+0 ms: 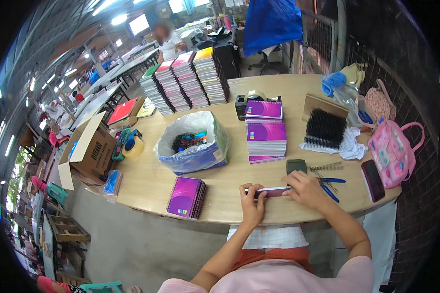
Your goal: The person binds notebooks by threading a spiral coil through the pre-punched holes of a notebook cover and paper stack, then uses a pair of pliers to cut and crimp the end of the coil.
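A small purple notebook (274, 192) is held edge-on near the table's front edge, its page edges facing up. My left hand (252, 205) grips its left end between thumb and fingers. At the opposite end, my right hand (304, 189) closes over the notebook's corner with bent fingers. Just beyond the right hand sits a dark green block (296, 166). Pliers with blue handles (330, 191) lie to its right, beside loose wire coils (327, 167). A stack of purple notebooks (266, 136) stands farther back, and a smaller pile of spiral-bound purple notebooks (185, 196) lies to the left.
A plastic-lined bin (193, 161) holds dark scraps. Black spiral coils (326, 129) rest on white cloth beside a phone (373, 180) and pink bag (392, 149). Behind are a tape dispenser (240, 106) and tall notebook stacks (183, 80). An open carton (90, 151) is left.
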The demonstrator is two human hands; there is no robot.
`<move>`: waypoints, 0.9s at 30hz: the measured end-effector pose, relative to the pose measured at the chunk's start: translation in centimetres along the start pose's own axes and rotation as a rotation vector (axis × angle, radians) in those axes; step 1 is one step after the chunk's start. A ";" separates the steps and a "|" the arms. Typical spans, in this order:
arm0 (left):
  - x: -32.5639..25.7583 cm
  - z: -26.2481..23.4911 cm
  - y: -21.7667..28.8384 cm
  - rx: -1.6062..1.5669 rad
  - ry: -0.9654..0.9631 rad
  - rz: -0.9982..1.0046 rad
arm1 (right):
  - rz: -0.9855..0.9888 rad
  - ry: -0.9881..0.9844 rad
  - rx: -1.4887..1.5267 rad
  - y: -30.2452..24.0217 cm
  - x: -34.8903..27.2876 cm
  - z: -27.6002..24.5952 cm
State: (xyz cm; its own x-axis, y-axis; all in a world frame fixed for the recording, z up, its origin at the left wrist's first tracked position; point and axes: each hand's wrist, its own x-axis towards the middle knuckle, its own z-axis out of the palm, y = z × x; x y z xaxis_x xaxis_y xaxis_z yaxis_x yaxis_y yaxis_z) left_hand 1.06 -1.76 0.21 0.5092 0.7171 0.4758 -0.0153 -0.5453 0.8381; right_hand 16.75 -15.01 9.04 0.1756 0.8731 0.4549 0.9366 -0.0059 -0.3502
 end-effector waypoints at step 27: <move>0.5 -1.1 0.5 -0.038 -0.023 -0.022 | 0.022 -0.251 0.027 -0.3 1.7 -1.0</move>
State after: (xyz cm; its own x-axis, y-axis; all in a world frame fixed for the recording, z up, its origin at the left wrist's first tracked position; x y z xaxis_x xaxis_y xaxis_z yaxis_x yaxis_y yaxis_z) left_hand 0.35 -1.18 1.15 0.5293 0.7183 0.4515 -0.0363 -0.5125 0.8579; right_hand 17.04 -13.97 10.75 0.1118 0.9666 0.2307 0.9243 -0.0158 -0.3814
